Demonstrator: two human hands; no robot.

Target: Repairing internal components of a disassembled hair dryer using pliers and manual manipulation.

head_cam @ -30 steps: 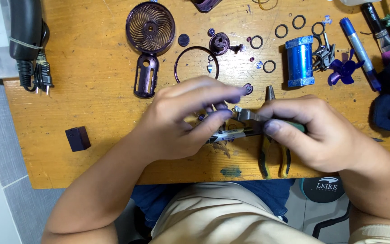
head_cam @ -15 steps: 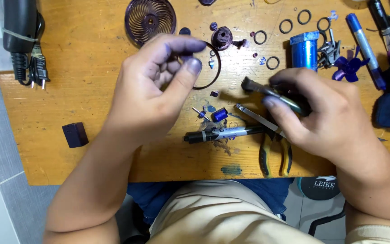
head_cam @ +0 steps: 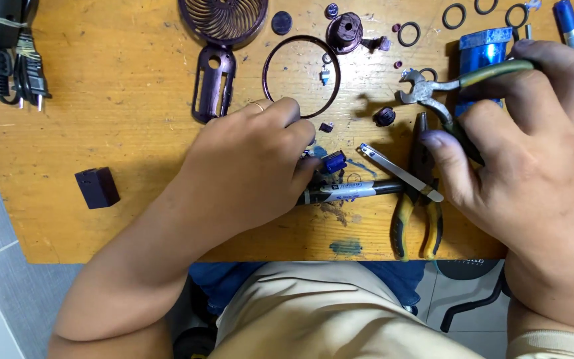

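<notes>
Gripping a pair of green-handled pliers [head_cam: 443,93], the right hand [head_cam: 533,179] is holding them above the bench [head_cam: 134,126], fingers wrapped tight round the handles and the thumb pressing along the lower one. The tool's metal jaws are pointing left and standing slightly apart, biting on nothing. The left hand [head_cam: 247,166] is lying knuckles up on the wood, its fingers curling down together near a small blue part [head_cam: 333,161] and the end of a black marker [head_cam: 350,191]; whether the fingertips are pinching anything cannot be told, since the back of the hand is covering them.

The two hands are sitting apart, with tweezers [head_cam: 400,173] and a second pair of pliers [head_cam: 416,199], yellow-handled, lying between them. The yellow handles are reaching close to the near edge of the bench. Behind the left hand a dark ring [head_cam: 270,90] and a purple bracket [head_cam: 212,83] are crowding the wood, while the stretch to its left is holding only a dark block [head_cam: 97,187].

A fan grille [head_cam: 224,18] is being cut off by the top of the view, as is a black plug and cord [head_cam: 14,60] at the corner. A blue cylinder [head_cam: 483,50] is showing partly behind the right hand. Small rings and scraps near the far edge are too small to make out.
</notes>
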